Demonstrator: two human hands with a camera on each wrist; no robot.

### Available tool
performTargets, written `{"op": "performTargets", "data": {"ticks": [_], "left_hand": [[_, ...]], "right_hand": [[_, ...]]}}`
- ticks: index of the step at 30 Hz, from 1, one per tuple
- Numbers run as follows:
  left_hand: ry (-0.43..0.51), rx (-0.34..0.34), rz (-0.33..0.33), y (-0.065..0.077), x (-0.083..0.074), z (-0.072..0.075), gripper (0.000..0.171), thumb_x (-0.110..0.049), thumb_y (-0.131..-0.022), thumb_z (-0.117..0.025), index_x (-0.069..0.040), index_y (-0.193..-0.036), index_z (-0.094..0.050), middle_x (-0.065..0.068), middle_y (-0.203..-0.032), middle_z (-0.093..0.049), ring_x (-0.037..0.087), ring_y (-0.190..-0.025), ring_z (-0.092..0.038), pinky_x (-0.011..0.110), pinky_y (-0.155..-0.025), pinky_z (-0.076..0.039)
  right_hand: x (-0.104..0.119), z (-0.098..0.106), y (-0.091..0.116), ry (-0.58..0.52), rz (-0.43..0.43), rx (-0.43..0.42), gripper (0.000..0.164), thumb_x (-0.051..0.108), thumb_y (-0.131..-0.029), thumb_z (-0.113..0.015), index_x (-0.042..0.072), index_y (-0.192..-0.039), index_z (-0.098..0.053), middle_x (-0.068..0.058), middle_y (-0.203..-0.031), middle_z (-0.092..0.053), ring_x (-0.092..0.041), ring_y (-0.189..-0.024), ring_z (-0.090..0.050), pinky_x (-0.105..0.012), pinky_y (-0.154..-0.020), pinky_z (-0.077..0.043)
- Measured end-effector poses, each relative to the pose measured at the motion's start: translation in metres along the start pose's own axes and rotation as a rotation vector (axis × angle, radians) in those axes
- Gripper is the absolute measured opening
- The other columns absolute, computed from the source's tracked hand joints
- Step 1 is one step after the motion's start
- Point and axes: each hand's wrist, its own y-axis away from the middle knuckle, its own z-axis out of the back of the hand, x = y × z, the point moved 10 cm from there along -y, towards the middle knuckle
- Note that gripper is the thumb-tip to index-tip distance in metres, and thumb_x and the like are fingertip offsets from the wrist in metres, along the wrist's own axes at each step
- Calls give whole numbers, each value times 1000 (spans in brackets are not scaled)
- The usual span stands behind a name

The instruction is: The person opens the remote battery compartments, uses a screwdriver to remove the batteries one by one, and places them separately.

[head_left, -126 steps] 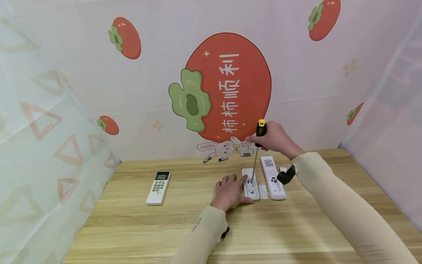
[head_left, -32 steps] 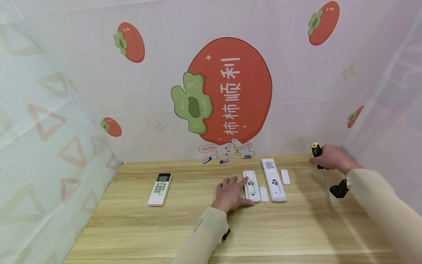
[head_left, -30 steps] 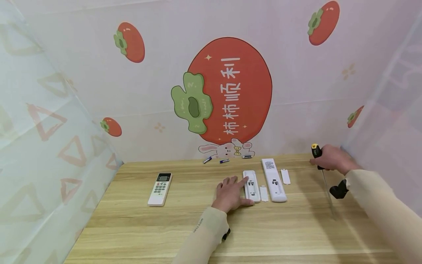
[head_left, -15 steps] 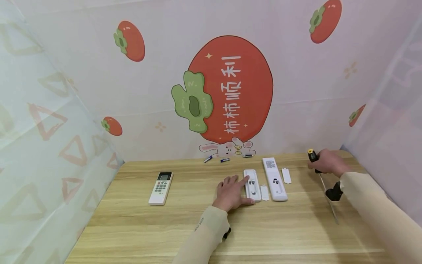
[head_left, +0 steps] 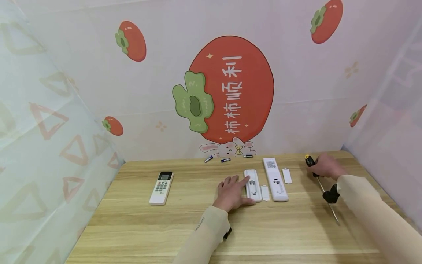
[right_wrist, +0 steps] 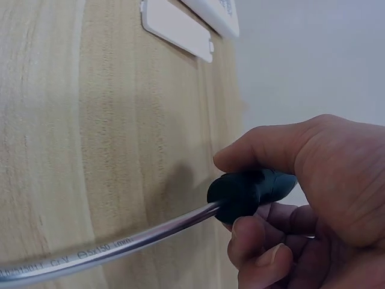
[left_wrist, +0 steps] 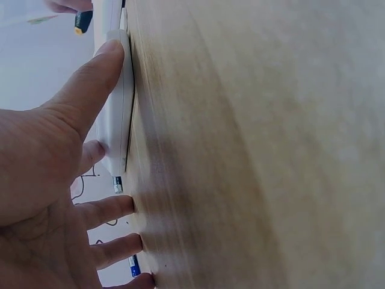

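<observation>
My left hand [head_left: 229, 192] lies spread beside a small white remote control [head_left: 253, 186], its back turned up and battery bay uncovered. Straight thumb and index finger touch its edge; the other fingertips rest on the wood in the left wrist view. At the right, my right hand [head_left: 326, 167] grips the black and yellow handle of a screwdriver [head_left: 311, 161]. Its long metal shaft [right_wrist: 150, 235] slants low over the table toward the front. A longer white remote control [head_left: 275, 179], also with an open battery bay, lies between the hands.
Two white battery covers lie by the remotes, one cover [head_left: 265, 193] between them, the other cover [head_left: 287, 176] right of the long one. Several batteries [head_left: 225, 160] lie along the back near the printed wall sheet. A third remote [head_left: 161, 187] lies buttons up at the left.
My right hand has carried the screwdriver from the small remote's battery bay out to the right, then lowered it, tilting the handle down. My left hand has stayed at the small remote.
</observation>
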Motion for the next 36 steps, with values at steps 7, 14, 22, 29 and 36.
{"op": "performTargets", "data": {"ticks": [7, 14, 22, 29, 36], "left_hand": [[-5, 1, 3, -1, 0, -1, 89, -61, -79, -77, -37, -156, -40, 7, -159, -38, 34, -146, -31, 57, -115, -26], [-8, 1, 3, 0, 0, 0, 89, -61, -79, -77, -37, -156, -40, 7, -159, -39, 34, -146, -31, 57, -115, -26], [-14, 2, 8, 0, 0, 0, 89, -62, -79, -77, -38, -156, -39, 6, -159, -39, 33, -146, -31, 57, -115, -26], [-16, 4, 12, 0, 0, 0, 89, -61, -79, -77, -38, -156, -39, 6, -159, -39, 33, -146, -32, 56, -115, -26], [-8, 8, 14, 0, 0, 0, 89, -61, -79, -78, -38, -156, -39, 6, -159, -39, 34, -146, -31, 57, -116, -26]], "right_hand": [[-4, -7, -2, -4, -15, -5, 37, 27, -86, -73, 13, -57, -56, -1, -55, -58, -13, -49, -49, -27, -50, -40], [-7, -13, -3, -19, -38, 16, 32, 24, -87, -72, 8, -61, -62, 1, -56, -57, -13, -50, -49, -28, -50, -42], [-6, -15, -4, -13, -37, 15, 30, 22, -85, -72, 8, -60, -62, 1, -55, -56, -13, -50, -49, -27, -50, -42], [-6, -16, -5, -17, -30, 7, 32, 22, -85, -73, 8, -58, -62, 1, -53, -56, -13, -49, -50, -28, -50, -42], [-7, -16, -6, -6, -37, 5, 33, 24, -84, -74, 9, -57, -62, 2, -53, -55, -13, -49, -50, -27, -49, -41]]}}
